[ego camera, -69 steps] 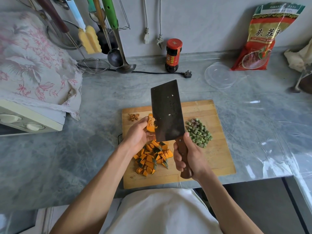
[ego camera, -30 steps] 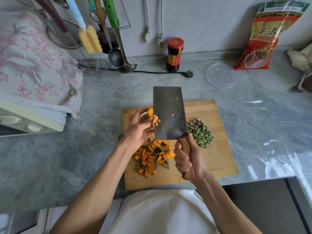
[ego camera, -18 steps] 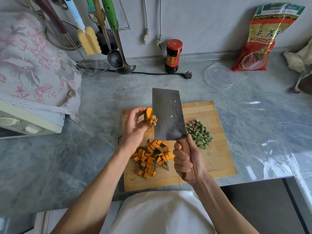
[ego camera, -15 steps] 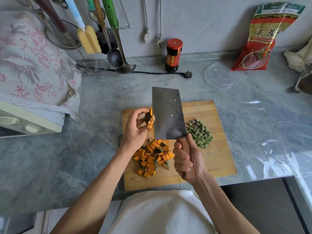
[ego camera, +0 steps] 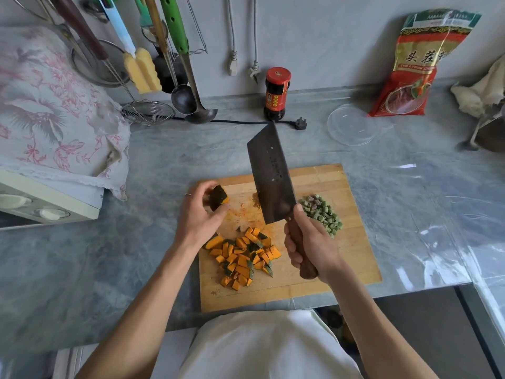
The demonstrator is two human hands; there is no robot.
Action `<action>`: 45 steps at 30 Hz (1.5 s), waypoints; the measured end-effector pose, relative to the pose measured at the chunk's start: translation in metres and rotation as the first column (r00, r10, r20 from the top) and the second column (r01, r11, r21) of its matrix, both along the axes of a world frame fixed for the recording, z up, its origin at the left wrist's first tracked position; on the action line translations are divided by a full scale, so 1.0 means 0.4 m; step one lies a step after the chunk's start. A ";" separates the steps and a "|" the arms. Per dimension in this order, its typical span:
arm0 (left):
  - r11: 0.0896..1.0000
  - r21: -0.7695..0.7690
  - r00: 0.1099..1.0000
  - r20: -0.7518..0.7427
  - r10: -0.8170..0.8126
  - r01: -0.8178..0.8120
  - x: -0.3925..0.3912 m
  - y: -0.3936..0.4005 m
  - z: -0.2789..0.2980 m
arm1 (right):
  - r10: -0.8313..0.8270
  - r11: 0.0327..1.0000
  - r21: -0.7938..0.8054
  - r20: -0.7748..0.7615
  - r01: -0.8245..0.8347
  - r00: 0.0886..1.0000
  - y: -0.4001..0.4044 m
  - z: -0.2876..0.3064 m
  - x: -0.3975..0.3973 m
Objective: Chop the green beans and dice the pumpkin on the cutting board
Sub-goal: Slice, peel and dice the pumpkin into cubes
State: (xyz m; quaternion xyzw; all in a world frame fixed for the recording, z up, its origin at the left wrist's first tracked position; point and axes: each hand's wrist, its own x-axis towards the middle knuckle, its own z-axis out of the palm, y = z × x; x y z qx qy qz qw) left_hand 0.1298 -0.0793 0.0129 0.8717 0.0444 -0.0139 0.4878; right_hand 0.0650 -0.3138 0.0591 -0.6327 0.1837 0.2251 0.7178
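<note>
Just left of the cleaver (ego camera: pixel 270 179) gripped in the R hand (ego camera: pixel 311 242), L hand (ego camera: pixel 199 214) pinches a pumpkin chunk (ego camera: pixel 218 197) above the board (ego camera: pixel 352 258).

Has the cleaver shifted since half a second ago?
Yes. The cleaver now leans with its tip away from the person, reaching past the board's far edge toward the jar; before, it stood nearer upright beside the pumpkin piece.

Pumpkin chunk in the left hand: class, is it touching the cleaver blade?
Apart. The head view shows bare cutting board between the pumpkin chunk in the left hand and the cleaver.
</note>
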 end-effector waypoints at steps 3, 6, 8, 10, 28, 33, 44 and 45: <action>0.999 0.047 0.999 -0.035 -0.014 0.016 0.003 0.011 0.006 | 0.066 0.997 -0.032 0.011 -0.066 0.998 0.003 0.001 0.012; 1.000 -0.027 0.995 -0.096 0.014 -0.016 0.004 0.022 0.000 | 0.114 0.993 -0.028 -0.013 -0.115 0.993 0.018 -0.002 0.026; 0.982 -0.140 0.981 -0.160 0.107 -0.130 0.007 0.034 0.002 | 0.157 0.987 -0.042 0.000 -0.157 0.988 0.040 -0.005 0.046; 0.940 -0.242 0.954 -0.238 0.183 -0.241 0.009 0.047 0.008 | 0.194 0.980 -0.054 0.016 -0.193 0.981 0.068 -0.005 0.071; 0.983 -0.178 0.932 -0.344 -0.114 0.054 0.049 0.114 -0.004 | 0.278 0.960 0.056 -0.073 -0.275 0.958 0.124 0.004 0.165; 0.970 -0.244 0.958 -0.271 -0.089 0.021 0.042 0.105 0.021 | 0.293 0.956 0.028 -0.079 -0.292 0.953 0.122 -0.003 0.175; 0.934 -0.345 0.945 -0.326 -0.028 -0.091 0.036 0.089 0.019 | 0.243 0.967 0.103 -0.103 -0.232 0.965 0.120 -0.015 0.180; 0.921 -0.374 0.942 -0.336 -0.024 -0.110 0.037 0.086 0.019 | 0.242 0.967 0.103 -0.103 -0.232 0.965 0.119 -0.016 0.179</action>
